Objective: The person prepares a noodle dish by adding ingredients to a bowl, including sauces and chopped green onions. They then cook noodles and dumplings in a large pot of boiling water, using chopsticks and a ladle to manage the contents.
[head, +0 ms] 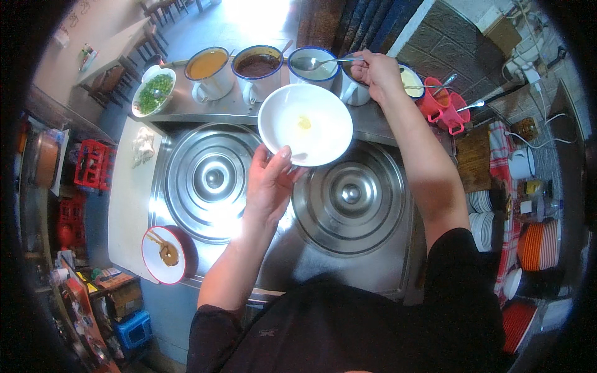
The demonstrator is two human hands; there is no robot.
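Observation:
My left hand (273,179) grips the near rim of a white bowl (322,140), tilted above the steel counter, with a small yellowish patch inside. In my right hand (380,72) is the handle of a metal spoon (308,64), its bowl over an enamel mug of pale contents (330,84). To the left stand a mug of dark brown sauce (256,63) and a mug of orange-brown sauce (206,65). Another mug (357,93) is partly hidden behind my right hand. A bowl of chopped green herbs (154,93) stands at the shelf's left end.
Two round steel lids (212,210) (350,224) cover the counter's middle. A red-rimmed bowl (151,261) holding brown sauce sits at the lower left, near a crumpled cloth (143,147). Pink mugs (450,123) with spoons stand right; stacked plates (482,231) lie beyond my right arm.

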